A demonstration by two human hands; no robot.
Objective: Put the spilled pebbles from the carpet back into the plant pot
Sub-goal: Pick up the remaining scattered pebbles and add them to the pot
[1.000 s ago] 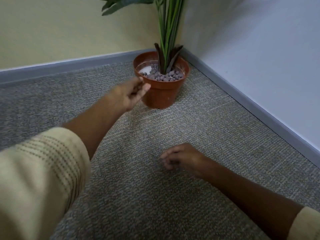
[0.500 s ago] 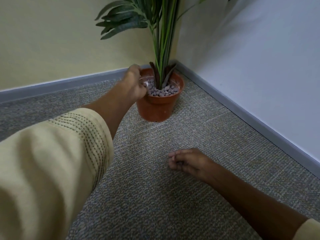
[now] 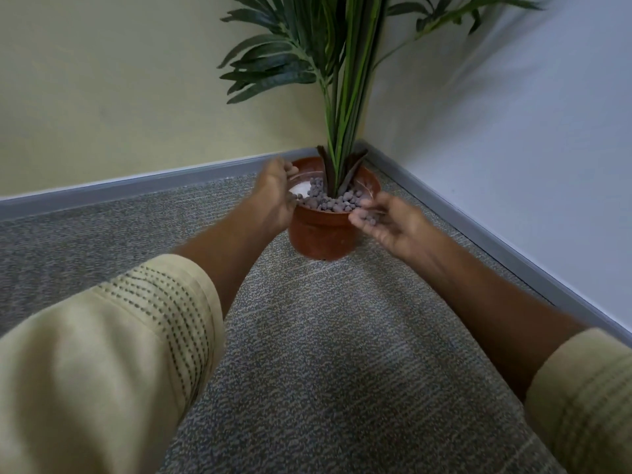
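Observation:
The terracotta plant pot (image 3: 321,239) stands on the carpet in the room's corner, with grey-brown pebbles (image 3: 337,201) heaped round the plant's stems. My left hand (image 3: 273,196) hovers at the pot's left rim, back toward me, thumb and fingers loosely curved over the inside; I see nothing in it. My right hand (image 3: 393,225) is at the pot's right rim, palm up, its fingers curled round several pebbles (image 3: 371,218). No loose pebbles show on the visible carpet.
Grey carpet (image 3: 342,354) fills the floor in front of the pot. A grey skirting board (image 3: 485,234) runs along both walls behind and to the right. The plant's green fronds (image 3: 307,63) spread above the pot. My cream sleeves cover the lower corners.
My right hand has lifted off the carpet and come up to the pot's right rim with pebbles in it. My left hand stays at the left rim. The view has moved closer.

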